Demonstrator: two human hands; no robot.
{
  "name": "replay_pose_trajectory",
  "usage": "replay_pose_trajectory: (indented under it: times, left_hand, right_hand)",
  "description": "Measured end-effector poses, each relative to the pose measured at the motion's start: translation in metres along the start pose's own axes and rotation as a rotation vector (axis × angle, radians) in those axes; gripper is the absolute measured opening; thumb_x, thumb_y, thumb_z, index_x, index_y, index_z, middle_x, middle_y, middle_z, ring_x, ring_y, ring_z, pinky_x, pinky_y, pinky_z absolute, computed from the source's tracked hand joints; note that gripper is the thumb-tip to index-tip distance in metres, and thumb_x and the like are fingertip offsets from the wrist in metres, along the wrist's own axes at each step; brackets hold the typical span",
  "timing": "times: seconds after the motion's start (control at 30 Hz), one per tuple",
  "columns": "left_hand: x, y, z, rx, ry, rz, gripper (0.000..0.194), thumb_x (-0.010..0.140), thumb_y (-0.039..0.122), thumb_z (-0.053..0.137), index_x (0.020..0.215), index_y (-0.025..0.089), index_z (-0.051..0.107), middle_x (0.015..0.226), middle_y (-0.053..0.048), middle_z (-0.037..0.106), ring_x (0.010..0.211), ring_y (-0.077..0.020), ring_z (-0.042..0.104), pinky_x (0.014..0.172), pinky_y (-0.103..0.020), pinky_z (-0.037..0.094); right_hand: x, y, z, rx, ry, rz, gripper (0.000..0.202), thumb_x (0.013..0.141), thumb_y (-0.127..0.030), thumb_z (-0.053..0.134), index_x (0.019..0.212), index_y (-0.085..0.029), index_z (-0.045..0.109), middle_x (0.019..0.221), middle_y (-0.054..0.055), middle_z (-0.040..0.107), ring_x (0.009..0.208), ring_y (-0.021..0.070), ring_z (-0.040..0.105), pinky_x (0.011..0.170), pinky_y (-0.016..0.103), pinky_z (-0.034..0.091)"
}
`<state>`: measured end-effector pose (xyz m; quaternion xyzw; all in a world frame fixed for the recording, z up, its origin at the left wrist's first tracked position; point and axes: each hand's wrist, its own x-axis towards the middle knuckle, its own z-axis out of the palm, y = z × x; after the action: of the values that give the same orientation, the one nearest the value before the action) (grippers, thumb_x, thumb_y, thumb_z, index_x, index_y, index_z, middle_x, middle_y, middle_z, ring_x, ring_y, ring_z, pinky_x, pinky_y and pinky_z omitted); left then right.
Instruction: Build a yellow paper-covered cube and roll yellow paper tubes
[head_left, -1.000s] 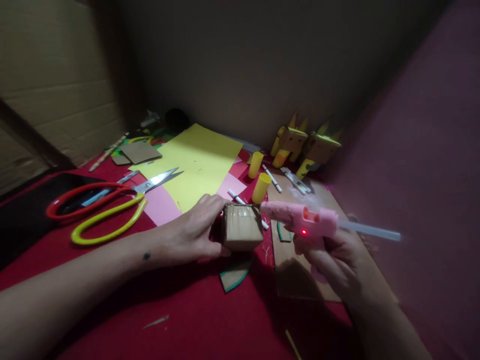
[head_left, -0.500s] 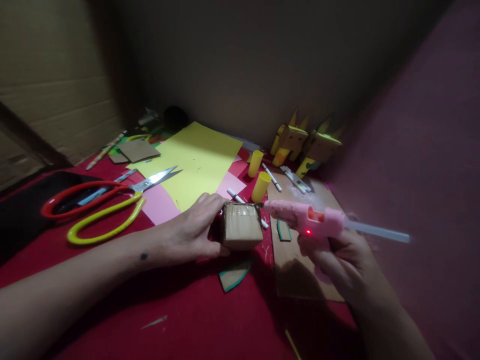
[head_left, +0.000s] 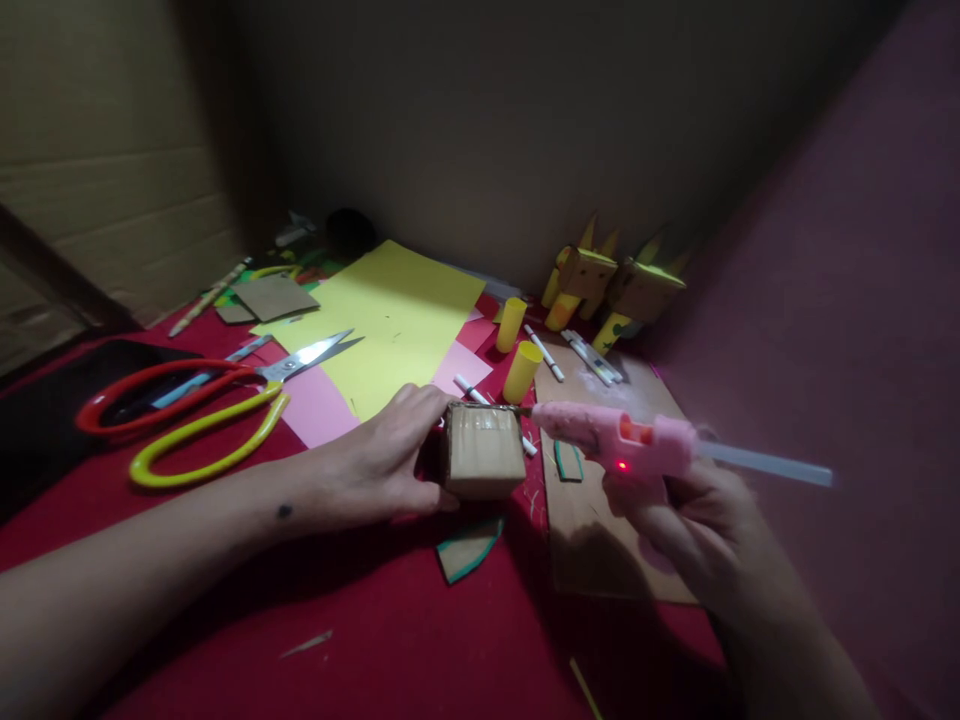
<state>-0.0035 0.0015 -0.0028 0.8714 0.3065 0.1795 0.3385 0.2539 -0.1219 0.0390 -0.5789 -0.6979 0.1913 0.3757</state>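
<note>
A small cardboard box rests on the red cloth, its left side gripped by my left hand. The thumb lies along its lower left corner. My right hand is wrapped round the handle of a pink glue gun with a red light on. A clear glue stick juts out of its back end. The gun's nozzle points left, close to the box's upper right corner. Just below the box lies a cardboard piece with green edges.
Large scissors lie at the left on yellow paper. Two yellow tubes stand behind the box. Cardboard figures stand at the back right. A cardboard sheet with another green-edged piece lies at the right.
My right hand and the glue gun have shifted slightly to the right, the nozzle moving a little off the box's corner. My left hand and the box have hardly moved.
</note>
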Motion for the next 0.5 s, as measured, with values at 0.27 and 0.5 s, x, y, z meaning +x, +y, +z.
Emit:
replay_pose_trajectory:
  times: [0.27,0.5]
  left_hand:
    - [-0.0005,-0.0004,-0.0004,-0.002,0.003,-0.016,0.048,0.072,0.039,0.072,0.111,0.018,0.053,0.106,-0.008,0.053,0.099,-0.0295,0.050,0.082,-0.044,0.047]
    - [0.0002,0.0003,-0.0002,0.008,0.002,-0.016,0.049,0.073,0.042,0.071,0.111,0.018,0.053,0.106,-0.008,0.053,0.099,-0.0299,0.050,0.082,-0.045,0.046]
  right_hand:
    - [0.0027,-0.0089,0.0030,0.120,-0.017,-0.023,0.024,0.091,-0.037,0.063,0.110,-0.029,0.076,0.103,0.005,0.077,0.099,0.0323,0.073,0.084,0.045,0.063]
    - [-0.0008,-0.0039,0.0012,0.076,-0.029,0.037,0.026,0.092,-0.039,0.063,0.115,-0.032,0.073,0.084,0.003,0.077,0.084,0.0285,0.074,0.084,0.046,0.062]
